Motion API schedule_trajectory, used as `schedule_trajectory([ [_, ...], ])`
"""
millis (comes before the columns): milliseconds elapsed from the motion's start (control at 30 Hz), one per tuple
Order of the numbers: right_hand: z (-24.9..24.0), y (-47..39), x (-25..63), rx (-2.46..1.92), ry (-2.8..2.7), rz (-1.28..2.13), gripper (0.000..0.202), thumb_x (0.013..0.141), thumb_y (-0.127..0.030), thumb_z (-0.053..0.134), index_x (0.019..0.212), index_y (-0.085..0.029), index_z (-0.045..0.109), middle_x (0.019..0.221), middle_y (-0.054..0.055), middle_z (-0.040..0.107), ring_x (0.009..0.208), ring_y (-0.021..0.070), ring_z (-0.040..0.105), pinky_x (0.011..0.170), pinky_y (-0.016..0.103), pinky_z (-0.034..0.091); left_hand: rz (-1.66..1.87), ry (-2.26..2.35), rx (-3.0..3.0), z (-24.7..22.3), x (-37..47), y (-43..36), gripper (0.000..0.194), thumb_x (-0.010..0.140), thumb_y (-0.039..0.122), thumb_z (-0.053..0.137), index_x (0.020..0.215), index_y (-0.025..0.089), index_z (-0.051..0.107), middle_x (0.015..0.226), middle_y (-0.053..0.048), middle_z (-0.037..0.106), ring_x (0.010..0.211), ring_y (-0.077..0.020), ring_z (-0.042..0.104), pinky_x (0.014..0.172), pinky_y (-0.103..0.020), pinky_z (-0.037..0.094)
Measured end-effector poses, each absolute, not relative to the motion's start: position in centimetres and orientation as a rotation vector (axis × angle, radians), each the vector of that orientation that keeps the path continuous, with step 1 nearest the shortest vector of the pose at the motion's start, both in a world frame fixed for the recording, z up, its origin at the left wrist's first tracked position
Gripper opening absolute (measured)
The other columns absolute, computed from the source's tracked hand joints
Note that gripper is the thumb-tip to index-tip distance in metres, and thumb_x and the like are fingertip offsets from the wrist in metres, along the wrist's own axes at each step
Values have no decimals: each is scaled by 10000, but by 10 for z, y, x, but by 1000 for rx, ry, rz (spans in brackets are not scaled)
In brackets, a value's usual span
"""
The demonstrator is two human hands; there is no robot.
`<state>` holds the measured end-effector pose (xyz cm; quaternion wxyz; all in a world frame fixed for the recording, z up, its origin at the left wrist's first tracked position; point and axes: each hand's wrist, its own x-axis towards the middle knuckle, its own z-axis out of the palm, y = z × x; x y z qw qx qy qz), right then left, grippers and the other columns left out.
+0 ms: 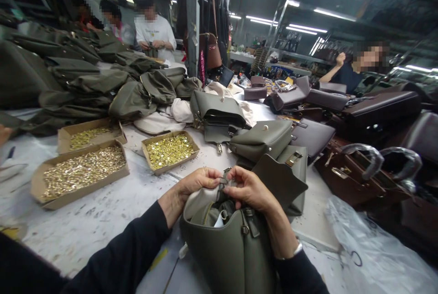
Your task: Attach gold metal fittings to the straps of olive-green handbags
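Note:
An olive-green handbag (pixel 229 248) stands in front of me with its top open, showing a pale lining, a zip and a small white tag (pixel 218 221). At its far rim, my left hand (pixel 201 181) pinches the edge of the bag between thumb and fingers. My right hand (pixel 251 189) is closed close beside it, gripping a narrow dark green strap (pixel 222 184) at the same rim. A small metal piece shows between the fingertips; its kind is hidden. A zip-pull tab (pixel 251 223) hangs by my right wrist.
Cardboard trays of gold-coloured metal fittings (pixel 82 171) (pixel 169 150) lie to the left. More olive bags (pixel 262 136) stand ahead, with a green pile behind. Brown handbags (pixel 352 171) and clear plastic sheeting (pixel 379 248) fill the right. Several people work farther back.

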<state>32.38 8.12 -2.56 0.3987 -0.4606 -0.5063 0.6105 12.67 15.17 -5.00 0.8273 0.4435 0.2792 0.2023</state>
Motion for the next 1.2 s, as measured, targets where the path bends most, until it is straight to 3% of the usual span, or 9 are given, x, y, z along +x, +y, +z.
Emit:
schedule_trajectory([
  [233,-21,76,314,-1271,-1322,1406,308,755,-312,739,879,-224,470,626,-102,497,378,53,375,344,176,284,454,638,936,-48,127,153,507,493,377,971,826,103,706,725,-45,685,602,-140,581,593,-245,409],
  [433,-20,73,308,-1448,-1519,1010,182,723,-194,635,828,-212,487,663,-73,417,591,94,350,508,202,259,545,674,1044,-37,129,151,450,551,352,941,820,103,680,732,-15,639,660,-112,534,622,-221,368],
  [533,-17,71,304,-1475,-1521,933,177,710,-188,611,827,-216,482,640,-78,394,591,103,333,516,219,229,652,651,1149,-27,125,142,410,602,294,893,860,130,620,782,5,621,732,-118,542,668,-212,389],
  [700,-12,69,306,-1449,-1488,867,158,696,-180,599,814,-215,500,618,-83,383,586,109,345,528,229,234,642,695,1099,-12,116,128,427,633,304,839,876,178,512,821,22,620,672,-117,541,611,-219,391],
  [800,-13,67,309,-1434,-1452,784,161,705,-177,607,849,-212,543,633,-77,446,579,113,388,543,230,287,665,740,1249,-6,114,124,361,688,342,789,937,160,603,869,-15,668,764,-164,593,675,-248,434],
  [967,-13,61,304,-1355,-1499,618,158,720,-156,597,860,-217,556,839,-10,635,639,132,497,602,247,382,693,679,1588,1,105,122,380,757,313,705,1101,154,732,1158,-72,716,1117,-298,616,967,-334,443],
  [1100,-10,55,290,-1324,-1601,492,134,746,-139,585,828,-225,525,939,23,693,693,156,567,643,264,410,707,598,1674,9,93,124,414,760,330,711,1146,183,747,1162,-54,728,1135,-315,622,989,-337,441],
  [1200,-13,52,279,-1349,-1637,411,123,768,-137,579,834,-230,532,907,26,706,687,171,609,648,274,430,718,622,1687,17,91,119,401,758,205,647,1145,189,751,1119,-39,740,1085,-281,647,960,-309,456],
])
